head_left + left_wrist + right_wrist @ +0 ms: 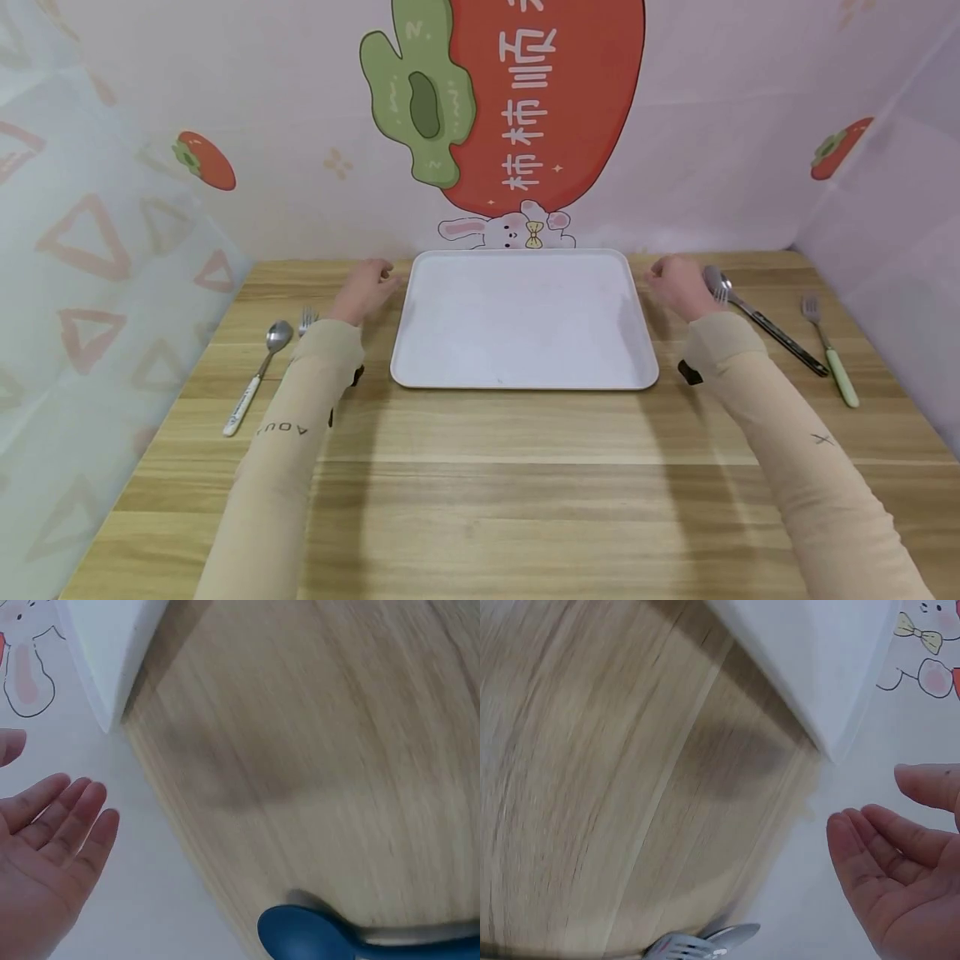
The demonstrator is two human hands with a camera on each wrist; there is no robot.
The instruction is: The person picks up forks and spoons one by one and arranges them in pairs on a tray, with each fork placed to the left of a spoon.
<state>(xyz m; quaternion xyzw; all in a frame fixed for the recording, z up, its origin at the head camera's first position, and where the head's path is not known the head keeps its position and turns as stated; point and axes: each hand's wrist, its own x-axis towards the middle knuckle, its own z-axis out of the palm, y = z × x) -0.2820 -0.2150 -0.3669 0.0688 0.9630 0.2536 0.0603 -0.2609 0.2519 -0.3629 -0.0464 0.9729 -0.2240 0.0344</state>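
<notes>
White tray (525,321) first: through the head view I have it lying flat at the far middle of the table (510,492), close to the wall (285,200). My left hand (364,292) is just beside its left edge, my right hand (681,285) just beside its right edge. A spoon (277,335) and a fork (308,317) lie on the left; on the right are a black handle (787,340) and, farther right, a green-handled fork (832,354).

Left wrist view: my fingers are spread loosely, thumb well apart, with nothing held. A blue spoon (304,934) shows on the table; I can't match it to the head view.

Right wrist view: my fingers are gently bent, thumb apart, the grasp vacant. The tray's corner is near but apart from them.

I'd judge the step as hands lined up at the tray's two sides, no contact made. Taking hold would call for both to come inward evenly, fingertips finding the rims together.
</notes>
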